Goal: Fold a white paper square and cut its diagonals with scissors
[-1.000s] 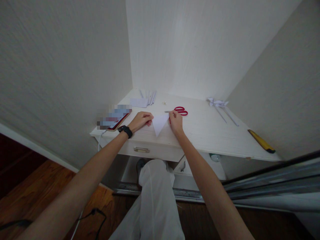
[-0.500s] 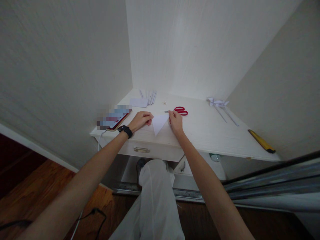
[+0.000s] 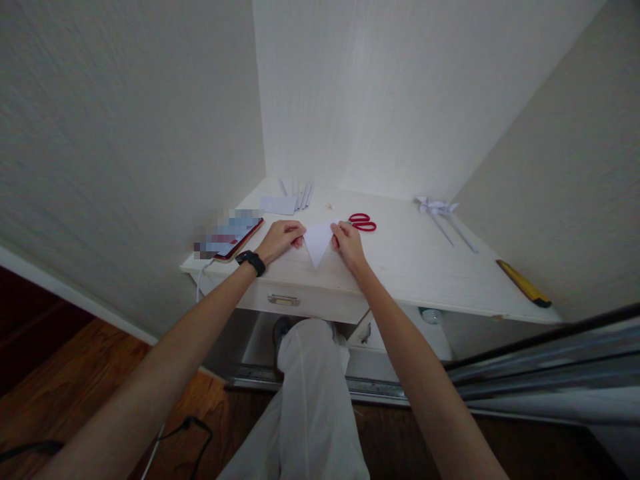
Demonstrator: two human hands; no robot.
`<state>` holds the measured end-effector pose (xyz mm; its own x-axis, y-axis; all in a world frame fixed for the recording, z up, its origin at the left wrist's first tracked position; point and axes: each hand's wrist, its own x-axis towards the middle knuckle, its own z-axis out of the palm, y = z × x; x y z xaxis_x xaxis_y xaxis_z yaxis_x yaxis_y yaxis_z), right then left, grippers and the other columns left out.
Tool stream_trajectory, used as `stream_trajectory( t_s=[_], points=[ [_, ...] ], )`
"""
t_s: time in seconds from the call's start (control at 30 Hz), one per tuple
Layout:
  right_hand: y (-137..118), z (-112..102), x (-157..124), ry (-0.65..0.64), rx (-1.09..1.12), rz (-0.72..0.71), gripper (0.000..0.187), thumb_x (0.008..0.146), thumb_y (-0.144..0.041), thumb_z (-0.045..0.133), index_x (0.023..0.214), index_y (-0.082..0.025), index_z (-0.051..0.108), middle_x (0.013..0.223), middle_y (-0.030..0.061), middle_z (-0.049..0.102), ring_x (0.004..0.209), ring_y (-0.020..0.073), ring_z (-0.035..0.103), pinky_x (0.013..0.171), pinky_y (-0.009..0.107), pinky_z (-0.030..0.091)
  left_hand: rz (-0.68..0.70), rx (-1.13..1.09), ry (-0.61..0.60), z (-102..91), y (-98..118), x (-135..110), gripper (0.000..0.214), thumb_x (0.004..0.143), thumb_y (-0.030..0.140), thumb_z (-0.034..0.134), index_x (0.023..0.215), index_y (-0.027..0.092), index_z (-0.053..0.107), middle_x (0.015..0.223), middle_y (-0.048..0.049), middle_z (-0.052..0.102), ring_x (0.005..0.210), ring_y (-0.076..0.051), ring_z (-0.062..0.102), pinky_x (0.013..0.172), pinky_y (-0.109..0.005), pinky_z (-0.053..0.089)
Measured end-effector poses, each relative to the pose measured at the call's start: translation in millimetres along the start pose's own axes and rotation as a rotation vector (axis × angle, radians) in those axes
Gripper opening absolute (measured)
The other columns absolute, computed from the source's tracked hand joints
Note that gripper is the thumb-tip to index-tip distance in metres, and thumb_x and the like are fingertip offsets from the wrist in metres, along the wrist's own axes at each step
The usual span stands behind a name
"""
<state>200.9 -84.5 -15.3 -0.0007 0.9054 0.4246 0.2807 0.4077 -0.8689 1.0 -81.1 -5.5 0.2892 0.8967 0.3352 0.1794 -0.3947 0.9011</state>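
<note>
A white paper triangle (image 3: pixel 319 242) points toward me over the front of the white desk (image 3: pixel 410 267). My left hand (image 3: pixel 283 239) pinches its left upper corner with curled fingers; a black watch sits on that wrist. My right hand (image 3: pixel 347 244) pinches the right upper corner. The paper looks slightly lifted off the desk between the two hands. Red-handled scissors (image 3: pixel 362 222) lie just behind my right hand.
A phone (image 3: pixel 235 237) with a white cable lies at the desk's left edge. White paper pieces and strips (image 3: pixel 289 200) rest at the back left. A folded paper pinwheel on sticks (image 3: pixel 442 213) and a yellow utility knife (image 3: pixel 523 283) lie to the right. Walls enclose three sides.
My right hand has shifted left, bringing the triangle's right corner closer to the left hand. The paper looks narrower and raised a little. The left hand has barely moved.
</note>
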Motion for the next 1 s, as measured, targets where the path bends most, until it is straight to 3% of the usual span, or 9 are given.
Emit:
stream_trajectory(
  t_s=[0.37, 0.7, 1.0],
  points=[
    [-5.1, -1.8, 0.2, 0.039, -0.094, -0.02, 0.042, 0.089, -0.042, 0.05, 0.054, -0.022, 0.038, 0.043, -0.0063, 0.039, 0.044, 0.0099, 0.036, 0.051, 0.025, 0.028, -0.014, -0.029, -0.059, 0.8, -3.1, 0.9, 0.023, 0.077, 0.033, 0.061, 0.062, 0.015, 0.06, 0.055, -0.0005, 0.059, 0.052, -0.012, 0.054, 0.056, -0.024, 0.041],
    [-6.8, -1.9, -0.3, 0.024, -0.112, -0.007, 0.038, 0.09, -0.034, 0.05, 0.056, -0.022, 0.039, 0.046, -0.0063, 0.04, 0.045, 0.0105, 0.037, 0.052, 0.025, 0.028, -0.008, -0.017, -0.033, 0.8, -3.5, 0.6, 0.023, 0.076, 0.032, 0.059, 0.062, 0.015, 0.06, 0.054, -0.0008, 0.06, 0.051, -0.012, 0.054, 0.055, -0.025, 0.041],
    [-2.3, -1.3, 1.2, 0.005, -0.055, -0.005, 0.043, 0.092, -0.043, 0.049, 0.055, -0.022, 0.04, 0.043, -0.0053, 0.04, 0.042, 0.0106, 0.036, 0.048, 0.026, 0.027, 0.0, -0.007, -0.036, 0.3, -3.8, 1.1, 0.024, 0.077, 0.032, 0.059, 0.06, 0.015, 0.06, 0.054, -0.0006, 0.059, 0.051, -0.012, 0.053, 0.056, -0.024, 0.041]
  ],
)
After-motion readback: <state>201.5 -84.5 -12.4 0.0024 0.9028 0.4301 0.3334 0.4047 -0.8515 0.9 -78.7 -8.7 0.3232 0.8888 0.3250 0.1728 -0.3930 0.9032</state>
